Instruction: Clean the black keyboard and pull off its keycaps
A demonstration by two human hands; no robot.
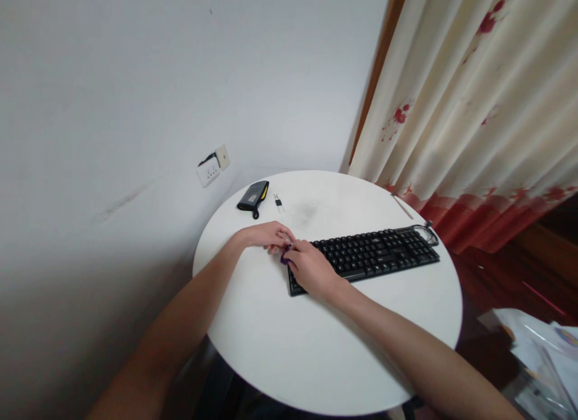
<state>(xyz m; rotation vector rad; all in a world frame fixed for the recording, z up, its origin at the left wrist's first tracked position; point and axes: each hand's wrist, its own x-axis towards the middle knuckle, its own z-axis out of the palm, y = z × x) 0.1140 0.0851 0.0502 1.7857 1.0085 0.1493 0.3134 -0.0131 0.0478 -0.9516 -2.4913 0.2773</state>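
A black keyboard (374, 254) lies at a slant on the white round table (280, 347). Over its left end is my right hand (313, 270), its fingers closed on a small purple object (285, 255) whose kind I cannot make out. My left hand (268, 234) meets it from the left, by the keyboard's upper left corner. The left fingers are bent together close to the right fingertips and the purple object. Whatever they pinch is hidden. My right hand covers part of the keyboard's left end.
Toward the back left of the table lie a dark grey pouch (253, 195) and a small black-and-clear item (278, 201). A thin stick-like tool (401, 206) rests near the right edge. The keyboard's cable (427, 230) is bundled behind it. Wall and curtain (447, 106) border the table.
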